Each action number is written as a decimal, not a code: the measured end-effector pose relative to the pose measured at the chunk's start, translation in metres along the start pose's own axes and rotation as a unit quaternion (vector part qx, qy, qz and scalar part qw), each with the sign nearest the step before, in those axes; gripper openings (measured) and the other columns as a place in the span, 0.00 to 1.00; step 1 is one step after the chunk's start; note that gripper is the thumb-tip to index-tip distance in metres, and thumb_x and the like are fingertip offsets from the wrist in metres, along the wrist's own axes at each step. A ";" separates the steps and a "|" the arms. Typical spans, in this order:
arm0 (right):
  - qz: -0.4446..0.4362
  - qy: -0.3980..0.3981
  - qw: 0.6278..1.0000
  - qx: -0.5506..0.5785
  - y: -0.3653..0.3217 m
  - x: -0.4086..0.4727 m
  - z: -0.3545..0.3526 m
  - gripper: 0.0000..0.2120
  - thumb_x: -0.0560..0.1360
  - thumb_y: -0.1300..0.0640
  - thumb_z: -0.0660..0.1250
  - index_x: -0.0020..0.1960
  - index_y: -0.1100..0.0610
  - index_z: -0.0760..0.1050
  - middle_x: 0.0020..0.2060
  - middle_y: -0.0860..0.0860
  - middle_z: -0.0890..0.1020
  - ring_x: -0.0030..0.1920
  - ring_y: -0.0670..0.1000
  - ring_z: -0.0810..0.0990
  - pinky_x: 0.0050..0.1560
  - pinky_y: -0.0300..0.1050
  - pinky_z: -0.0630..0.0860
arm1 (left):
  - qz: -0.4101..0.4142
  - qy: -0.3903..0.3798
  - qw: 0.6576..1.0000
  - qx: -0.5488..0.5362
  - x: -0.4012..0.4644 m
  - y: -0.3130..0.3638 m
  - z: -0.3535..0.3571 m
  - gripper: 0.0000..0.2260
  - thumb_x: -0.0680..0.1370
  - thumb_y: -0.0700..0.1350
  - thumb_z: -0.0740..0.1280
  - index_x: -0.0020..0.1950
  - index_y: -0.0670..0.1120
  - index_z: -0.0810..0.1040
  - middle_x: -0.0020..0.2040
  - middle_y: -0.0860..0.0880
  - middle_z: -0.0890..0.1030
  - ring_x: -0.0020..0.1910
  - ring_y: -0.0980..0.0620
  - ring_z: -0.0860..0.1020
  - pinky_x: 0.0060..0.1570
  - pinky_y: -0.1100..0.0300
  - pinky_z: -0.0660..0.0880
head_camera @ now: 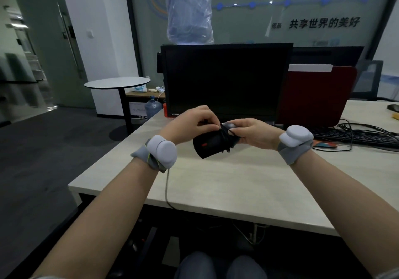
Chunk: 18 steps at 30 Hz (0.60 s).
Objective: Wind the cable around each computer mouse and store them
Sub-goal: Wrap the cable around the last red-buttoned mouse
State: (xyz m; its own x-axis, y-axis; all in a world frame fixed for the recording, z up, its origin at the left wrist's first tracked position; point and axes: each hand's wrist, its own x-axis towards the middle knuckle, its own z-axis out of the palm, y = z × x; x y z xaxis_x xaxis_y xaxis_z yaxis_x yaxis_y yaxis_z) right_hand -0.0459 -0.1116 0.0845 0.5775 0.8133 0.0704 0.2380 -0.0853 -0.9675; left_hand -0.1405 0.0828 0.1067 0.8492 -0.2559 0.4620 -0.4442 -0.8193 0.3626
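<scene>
A black computer mouse [208, 145] with a red scroll wheel is held above the desk [226, 183], in front of the monitor. Its black cable [228, 135] is wound in several turns around the right end of the body. My right hand [254, 133] grips that wrapped end of the mouse. My left hand [190, 123] is above the mouse with curled fingers pinching the cable near the windings. Both wrists wear grey bands with white sensor pods.
A black Lenovo monitor [226, 82] stands just behind my hands. A red divider [317, 95] is to its right, with a black keyboard [354, 136] and loose cables [349, 127] before it. Another mouse [393, 107] lies far right. A round side table [117, 83] stands left.
</scene>
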 end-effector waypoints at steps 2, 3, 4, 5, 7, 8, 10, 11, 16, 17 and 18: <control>0.004 -0.039 0.997 0.059 -0.002 -0.001 -0.001 0.13 0.77 0.65 0.58 0.58 0.56 0.75 0.49 0.52 0.81 0.49 0.46 0.82 0.48 0.37 0.78 | -0.011 0.029 0.997 -0.071 -0.002 0.000 -0.002 0.04 0.75 0.45 0.68 0.46 0.54 0.75 0.44 0.55 0.75 0.39 0.63 0.72 0.41 0.71 0.69; 0.004 -0.056 0.995 0.082 -0.002 -0.001 -0.001 0.13 0.76 0.64 0.59 0.58 0.56 0.75 0.50 0.52 0.81 0.49 0.47 0.81 0.48 0.38 0.78 | -0.017 0.039 0.993 -0.109 -0.002 0.000 -0.003 0.06 0.74 0.44 0.69 0.45 0.53 0.74 0.42 0.54 0.76 0.38 0.61 0.73 0.40 0.68 0.71; 0.003 -0.069 0.993 0.098 -0.002 -0.001 0.000 0.13 0.75 0.62 0.60 0.58 0.57 0.76 0.50 0.53 0.81 0.50 0.48 0.81 0.49 0.39 0.79 | -0.023 0.040 0.987 -0.154 -0.002 0.000 -0.004 0.07 0.74 0.43 0.70 0.44 0.53 0.74 0.41 0.54 0.76 0.37 0.58 0.73 0.40 0.66 0.72; 0.000 -0.078 0.991 0.110 -0.003 0.000 0.001 0.13 0.74 0.61 0.61 0.58 0.57 0.76 0.49 0.53 0.81 0.49 0.49 0.80 0.49 0.39 0.79 | -0.026 0.034 0.978 -0.206 -0.003 0.001 -0.005 0.07 0.74 0.41 0.70 0.43 0.52 0.75 0.40 0.53 0.77 0.37 0.57 0.74 0.39 0.66 0.73; -0.007 -0.089 0.987 0.131 -0.002 0.000 0.003 0.12 0.74 0.60 0.63 0.57 0.57 0.77 0.48 0.53 0.80 0.49 0.50 0.78 0.48 0.39 0.79 | -0.026 0.017 0.946 -0.323 -0.004 0.001 -0.005 0.07 0.74 0.39 0.69 0.41 0.51 0.77 0.39 0.53 0.78 0.37 0.57 0.76 0.38 0.67 0.73; -0.011 -0.092 0.985 0.142 -0.003 0.001 0.005 0.12 0.73 0.58 0.66 0.56 0.56 0.78 0.47 0.53 0.80 0.48 0.51 0.77 0.48 0.39 0.79 | -0.025 0.010 0.928 -0.370 -0.005 0.000 -0.006 0.07 0.74 0.39 0.68 0.40 0.51 0.78 0.39 0.53 0.78 0.37 0.57 0.76 0.37 0.68 0.73; -0.018 -0.099 0.982 0.158 -0.004 0.001 0.010 0.19 0.65 0.51 0.75 0.54 0.54 0.80 0.47 0.55 0.78 0.47 0.52 0.76 0.48 0.41 0.77 | -0.019 -0.008 0.899 -0.437 -0.006 -0.003 -0.006 0.06 0.74 0.39 0.66 0.41 0.49 0.78 0.39 0.54 0.79 0.36 0.58 0.76 0.35 0.68 0.73; -0.021 -0.102 0.981 0.164 -0.003 0.002 0.011 0.25 0.60 0.49 0.78 0.55 0.54 0.80 0.48 0.56 0.77 0.48 0.52 0.75 0.49 0.42 0.77 | -0.018 -0.013 0.885 -0.464 -0.006 -0.005 -0.005 0.04 0.74 0.39 0.66 0.42 0.48 0.77 0.39 0.54 0.78 0.36 0.58 0.76 0.35 0.68 0.73; -0.049 -0.108 0.972 0.203 -0.003 0.006 0.021 0.37 0.56 0.47 0.80 0.61 0.57 0.73 0.50 0.55 0.78 0.49 0.52 0.76 0.50 0.42 0.78 | -0.058 0.049 0.836 -0.543 -0.004 -0.013 0.006 0.06 0.77 0.40 0.60 0.45 0.46 0.76 0.38 0.53 0.80 0.34 0.57 0.78 0.34 0.67 0.75; -0.058 -0.101 0.970 0.212 -0.003 0.007 0.023 0.37 0.56 0.47 0.80 0.61 0.57 0.74 0.49 0.53 0.79 0.48 0.51 0.77 0.49 0.41 0.78 | -0.067 0.067 0.833 -0.544 -0.003 -0.013 0.009 0.07 0.79 0.40 0.59 0.46 0.46 0.76 0.37 0.54 0.80 0.34 0.58 0.78 0.34 0.67 0.75; -0.066 -0.093 0.969 0.219 -0.003 0.007 0.023 0.37 0.56 0.47 0.80 0.61 0.57 0.74 0.49 0.53 0.79 0.47 0.50 0.78 0.48 0.41 0.79 | -0.073 0.085 0.833 -0.542 -0.003 -0.013 0.012 0.08 0.79 0.39 0.57 0.47 0.46 0.76 0.37 0.54 0.81 0.34 0.58 0.79 0.35 0.66 0.75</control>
State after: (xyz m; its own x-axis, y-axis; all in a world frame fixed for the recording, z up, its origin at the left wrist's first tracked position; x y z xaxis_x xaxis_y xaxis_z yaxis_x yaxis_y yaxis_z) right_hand -0.0608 -0.0921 0.0826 0.4036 0.8940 0.1945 -0.0782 0.2455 -0.9662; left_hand -0.1341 0.0877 0.0910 0.9054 -0.0428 0.4225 -0.4139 0.1336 0.9005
